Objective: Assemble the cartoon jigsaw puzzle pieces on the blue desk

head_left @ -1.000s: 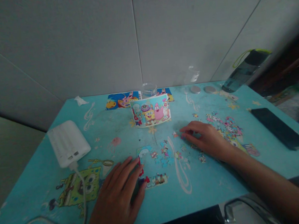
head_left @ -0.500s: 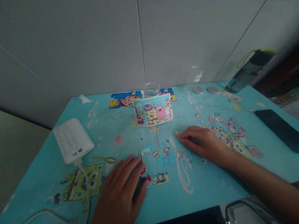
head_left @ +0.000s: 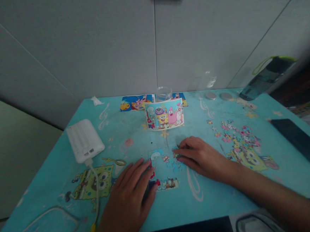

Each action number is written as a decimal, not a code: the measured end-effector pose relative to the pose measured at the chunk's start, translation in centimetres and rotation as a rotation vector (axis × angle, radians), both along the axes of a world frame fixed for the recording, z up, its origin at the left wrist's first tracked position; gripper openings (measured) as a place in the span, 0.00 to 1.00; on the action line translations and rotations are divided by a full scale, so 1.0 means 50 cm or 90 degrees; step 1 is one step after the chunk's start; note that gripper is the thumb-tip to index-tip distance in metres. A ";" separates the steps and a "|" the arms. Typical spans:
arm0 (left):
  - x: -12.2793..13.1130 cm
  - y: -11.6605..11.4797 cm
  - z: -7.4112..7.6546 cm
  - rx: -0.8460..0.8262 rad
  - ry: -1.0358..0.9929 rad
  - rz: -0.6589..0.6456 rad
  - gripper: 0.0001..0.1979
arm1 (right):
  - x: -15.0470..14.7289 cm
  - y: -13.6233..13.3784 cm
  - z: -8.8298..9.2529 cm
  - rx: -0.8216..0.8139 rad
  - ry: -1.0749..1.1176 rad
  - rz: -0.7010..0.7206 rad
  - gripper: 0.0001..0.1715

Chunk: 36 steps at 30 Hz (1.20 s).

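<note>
My left hand (head_left: 131,195) lies flat with fingers stretched out, its fingertips touching the left side of a partly joined jigsaw puzzle (head_left: 167,184). The joined pieces form a left side and a bottom strip. My right hand (head_left: 197,155) is closed in a pinch among small loose puzzle pieces (head_left: 176,166), right of the joined part. A puzzle piece seems to be between its fingertips, mostly hidden by the fingers. Behind the puzzle, a picture card (head_left: 165,116) with cartoon figures leans upright against a clear jar (head_left: 164,92).
A heap of puzzle pieces (head_left: 237,135) lies at the right, beside a black phone (head_left: 298,141). A white power bank (head_left: 85,140) with a cable (head_left: 97,190) is on the left. A water bottle (head_left: 264,78) and two round lids (head_left: 211,96) stand near the wall.
My right hand has moved left, bringing its pinched fingers from beside the loose pieces in the middle to among them. My left hand stays at the puzzle's left side. The view has shifted slightly.
</note>
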<state>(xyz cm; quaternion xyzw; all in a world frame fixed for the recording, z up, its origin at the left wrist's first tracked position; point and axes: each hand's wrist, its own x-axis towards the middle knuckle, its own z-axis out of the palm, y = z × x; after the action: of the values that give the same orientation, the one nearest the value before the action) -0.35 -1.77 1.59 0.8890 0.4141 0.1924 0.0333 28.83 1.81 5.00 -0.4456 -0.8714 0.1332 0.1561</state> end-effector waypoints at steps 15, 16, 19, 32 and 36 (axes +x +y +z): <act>0.002 -0.001 0.002 -0.003 -0.005 0.004 0.18 | -0.002 0.000 0.000 -0.012 0.007 -0.025 0.13; 0.002 -0.001 0.002 -0.004 -0.005 0.004 0.17 | -0.006 -0.002 0.002 -0.017 0.004 -0.039 0.12; 0.002 -0.001 0.003 -0.008 -0.006 0.007 0.17 | -0.015 -0.001 0.006 -0.041 0.003 -0.070 0.10; 0.002 -0.002 0.004 -0.002 -0.008 0.007 0.18 | -0.003 -0.008 0.026 -0.105 0.128 -0.104 0.14; 0.005 -0.002 0.011 -0.011 -0.004 0.009 0.17 | -0.014 -0.061 0.042 -0.163 0.210 -0.117 0.15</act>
<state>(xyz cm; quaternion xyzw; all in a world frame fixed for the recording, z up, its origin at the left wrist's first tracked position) -0.10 -1.87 2.15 0.8853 0.4218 0.1917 0.0409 28.15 -1.25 7.10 -0.5113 -0.7658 0.2991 0.2503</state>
